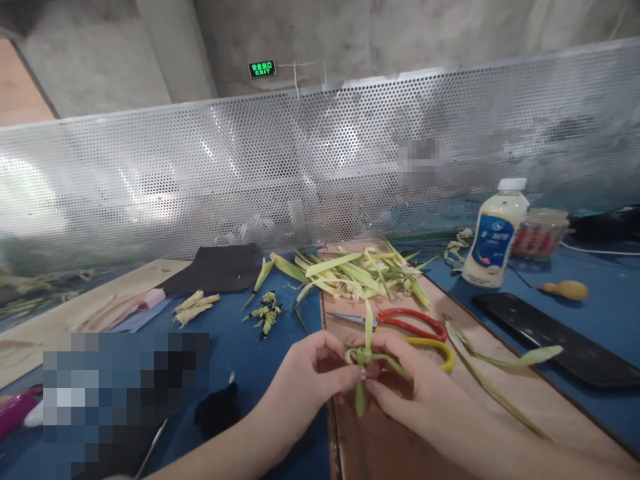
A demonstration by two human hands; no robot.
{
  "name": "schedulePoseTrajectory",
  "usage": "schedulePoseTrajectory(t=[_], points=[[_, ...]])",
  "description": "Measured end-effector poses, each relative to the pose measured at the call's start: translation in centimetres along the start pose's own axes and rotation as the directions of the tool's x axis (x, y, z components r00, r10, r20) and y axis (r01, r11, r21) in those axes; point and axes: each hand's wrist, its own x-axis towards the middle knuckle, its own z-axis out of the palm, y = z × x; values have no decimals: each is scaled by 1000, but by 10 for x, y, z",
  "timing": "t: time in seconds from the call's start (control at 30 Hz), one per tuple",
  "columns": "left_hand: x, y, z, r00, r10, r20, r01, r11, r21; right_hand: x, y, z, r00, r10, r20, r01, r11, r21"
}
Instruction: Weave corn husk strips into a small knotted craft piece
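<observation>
Both my hands meet low in the middle of the view over a brown board. My left hand and my right hand pinch a small knot of green leaf strips between their fingertips. Loose ends of the strips stick up and hang down from the knot. Just behind my hands lie scissors with one red and one yellow handle. A pile of green and yellow leaf strips lies further back on the board.
A white bottle with a blue label and a jar stand at the right on the blue table. A dark tray, a yellow object, loose strips and trimmings lie around. A perforated metal screen closes the back.
</observation>
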Motion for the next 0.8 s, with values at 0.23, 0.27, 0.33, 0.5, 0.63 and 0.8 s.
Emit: schedulePoseTrajectory(t=[0.23, 0.27, 0.33, 0.5, 0.63, 0.8], points=[[-1, 4, 0, 1000, -6, 4, 6, 1000, -7, 0, -1, -1, 1000, -8, -11, 8, 1000, -11], [-1, 4, 0, 1000, -10, 4, 10, 1000, -5, 0, -1, -1, 1000, -6, -14, 5, 999, -34], [-1, 5, 0, 1000, -22, 10, 22, 1000, -3, 0, -2, -2, 999, -18, -31, 15, 995, -95], [-1, 5, -1, 998, -14, 56, 15, 1000, -4, 0, -3, -3, 993, -81, -91, 59, 975, -215], [-1, 3, -2, 998, -12, 57, 10, 1000, 27, 0, 1, -2, 994, -74, -86, 57, 980, -190], [-2, 2, 0, 999, -38, 11, 37, 997, 73, -1, 6, 1, 999, -31, -24, 30, 999, -43]])
